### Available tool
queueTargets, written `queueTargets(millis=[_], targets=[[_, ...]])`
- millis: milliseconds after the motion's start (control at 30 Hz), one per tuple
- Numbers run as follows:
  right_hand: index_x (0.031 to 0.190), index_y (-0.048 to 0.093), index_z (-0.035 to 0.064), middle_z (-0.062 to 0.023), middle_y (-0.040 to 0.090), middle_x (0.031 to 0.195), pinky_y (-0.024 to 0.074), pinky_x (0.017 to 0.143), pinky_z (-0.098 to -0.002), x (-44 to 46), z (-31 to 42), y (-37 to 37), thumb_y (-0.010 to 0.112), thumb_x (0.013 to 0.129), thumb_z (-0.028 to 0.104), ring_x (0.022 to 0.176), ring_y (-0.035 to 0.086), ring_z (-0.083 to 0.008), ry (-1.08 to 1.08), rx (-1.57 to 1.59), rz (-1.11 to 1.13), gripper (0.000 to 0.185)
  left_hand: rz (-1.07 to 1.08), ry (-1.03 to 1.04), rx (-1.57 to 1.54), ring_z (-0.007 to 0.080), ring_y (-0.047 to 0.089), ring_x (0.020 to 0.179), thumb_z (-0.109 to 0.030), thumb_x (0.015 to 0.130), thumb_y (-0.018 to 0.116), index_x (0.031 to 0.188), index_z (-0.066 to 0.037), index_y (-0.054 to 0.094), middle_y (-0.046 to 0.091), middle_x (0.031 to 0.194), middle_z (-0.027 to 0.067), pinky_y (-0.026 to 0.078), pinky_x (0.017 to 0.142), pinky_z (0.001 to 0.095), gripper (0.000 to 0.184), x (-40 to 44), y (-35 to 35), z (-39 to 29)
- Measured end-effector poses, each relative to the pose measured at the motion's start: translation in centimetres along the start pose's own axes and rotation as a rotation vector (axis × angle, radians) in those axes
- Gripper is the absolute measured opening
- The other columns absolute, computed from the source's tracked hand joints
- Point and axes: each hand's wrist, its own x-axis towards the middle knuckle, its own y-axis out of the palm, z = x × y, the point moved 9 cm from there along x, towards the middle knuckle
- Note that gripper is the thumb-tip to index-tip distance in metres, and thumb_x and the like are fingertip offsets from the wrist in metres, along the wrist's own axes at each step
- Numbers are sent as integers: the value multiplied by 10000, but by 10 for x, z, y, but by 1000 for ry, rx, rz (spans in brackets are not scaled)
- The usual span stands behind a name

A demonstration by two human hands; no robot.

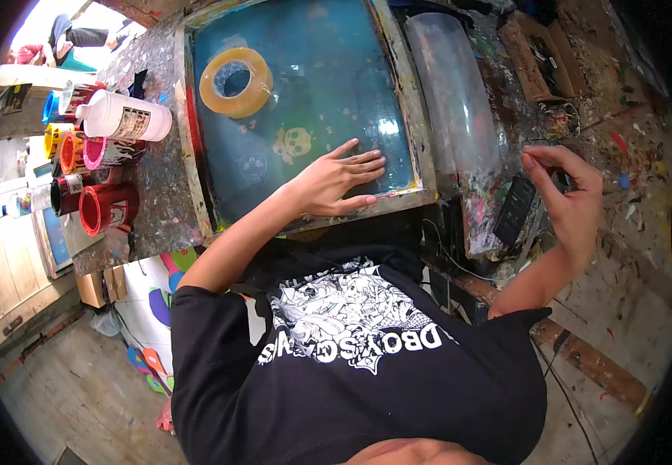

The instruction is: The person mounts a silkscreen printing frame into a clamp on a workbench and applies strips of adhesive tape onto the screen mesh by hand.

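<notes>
My left hand (338, 182) lies with fingers spread on the lower right part of a silk-screen frame's blue mesh (336, 93). Pale skull designs show in the mesh just left of my fingers. A roll of clear yellowish packing tape (210, 84) rests flat on the upper left of the mesh. My right hand (572, 190) is raised over the bench on the right, thumb and forefinger pinched together. Whatever is between those fingertips, if anything, is too small to tell. A dark rectangular object (515, 211) lies on the bench beside that hand.
Several open paint cans (107, 208) and a white plastic bottle (130, 118) stand on the left. A clear plastic roll or sheet (452, 89) lies right of the frame. A cardboard box (541, 58) holds small items at the back right. Cables hang near the bench edge.
</notes>
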Motion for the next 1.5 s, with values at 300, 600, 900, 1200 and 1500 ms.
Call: queueTargets(millis=[300, 600, 900, 1200, 1500], targets=[[954, 748, 0, -79, 729, 848, 487, 684, -258, 8, 21, 14, 753, 845, 23, 723, 638, -124, -89, -43, 83, 112, 83, -15, -211, 282, 450, 1424, -469, 1035, 469, 1473, -32, 490, 595, 1413, 169, 256, 1236, 490, 620, -6, -1, -16], [946, 727, 19, -108, 683, 832, 528, 710, -360, 15, 74, 64, 744, 790, 34, 772, 675, -286, -421, -90, 307, 157, -349, -152, -114, 387, 567, 1247, -498, 871, 716, 1497, -69, 466, 676, 1284, 191, 396, 1127, 439, 799, -10, -74, -8], [922, 757, 49, -86, 680, 937, 529, 766, -344, 8, 101, 115, 752, 814, 54, 863, 667, -250, -482, 180, 396, 108, -190, -300, -725, 260, 738, 948, -276, 784, 856, 1066, 4, 714, 756, 1006, 131, 571, 871, 385, 423, -35, -111, -38], [1020, 774, -6, -40, 762, 914, 517, 719, -228, -31, -50, 188, 759, 901, 75, 813, 671, -79, 284, 580, 350, 144, -537, -831, -1263, 95, 696, 764, -57, 893, 775, 1062, 18, 682, 736, 917, 63, 527, 634, 213, 207, -135, -50, -6], [1080, 758, -21, -44, 747, 959, 505, 751, -215, -60, -80, 205, 715, 954, 104, 866, 663, -84, 398, 737, 378, 182, -682, -948, -1099, 83, 673, 711, -99, 934, 739, 1014, 27, 710, 754, 885, 79, 491, 604, 206, 152, -152, -38, -2]])
